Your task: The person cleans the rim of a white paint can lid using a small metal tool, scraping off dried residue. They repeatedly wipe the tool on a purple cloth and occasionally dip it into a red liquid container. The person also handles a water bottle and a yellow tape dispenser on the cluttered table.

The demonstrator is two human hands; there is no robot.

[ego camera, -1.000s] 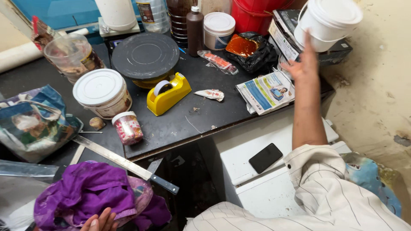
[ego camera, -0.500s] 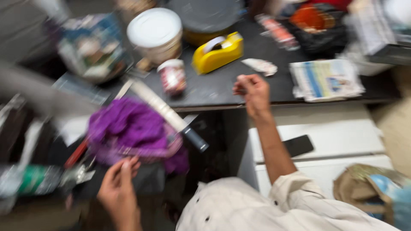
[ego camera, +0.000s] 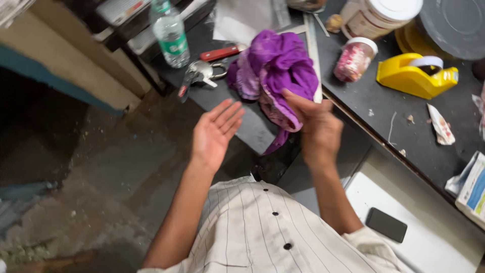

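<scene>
A crumpled purple cloth (ego camera: 275,71) lies on the dark table (ego camera: 429,126) near its corner. My right hand (ego camera: 316,126) rests against the cloth's lower edge, fingers curled on the fabric. Just left of the cloth, my left hand (ego camera: 214,131) hovers palm up with fingers spread, holding nothing. A long metal ruler (ego camera: 313,50) runs along the cloth's right side.
A plastic water bottle (ego camera: 171,33), a padlock with keys (ego camera: 199,73) and a red-handled tool (ego camera: 220,53) lie left of the cloth. A yellow tape dispenser (ego camera: 414,76), a small jar (ego camera: 355,58) and a white-lidded tub (ego camera: 381,17) stand to the right. A black phone (ego camera: 386,225) lies on a white surface below.
The view has swung left and down. My right hand has come back from the far side of the table to the purple cloth. My left hand has risen beside it, palm open.
</scene>
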